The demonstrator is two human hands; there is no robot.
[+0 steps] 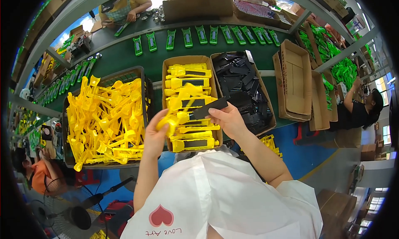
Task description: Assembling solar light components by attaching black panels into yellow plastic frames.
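Note:
My left hand [157, 130] is closed round the near end of a yellow plastic part [181, 104], whose far end is smeared by motion. Between the thumb and fingers of my right hand [226, 117] is a flat black rectangular plate [210, 108], its left end close beside the yellow part. Both hands hover over a cardboard box [165, 64] holding a column of yellow parts with black plates fitted in them. Left of it, a black crate [146, 83] is heaped with loose yellow parts [110, 118]. On the right, another box [272, 114] holds many loose black plates [243, 87].
Green parts [188, 38] stand in a row along the dark green belt [120, 58] beyond the boxes. Empty cardboard trays [296, 79] are stacked at the right. A fan [77, 214] stands low at the left. Other people work across the belt and at both sides.

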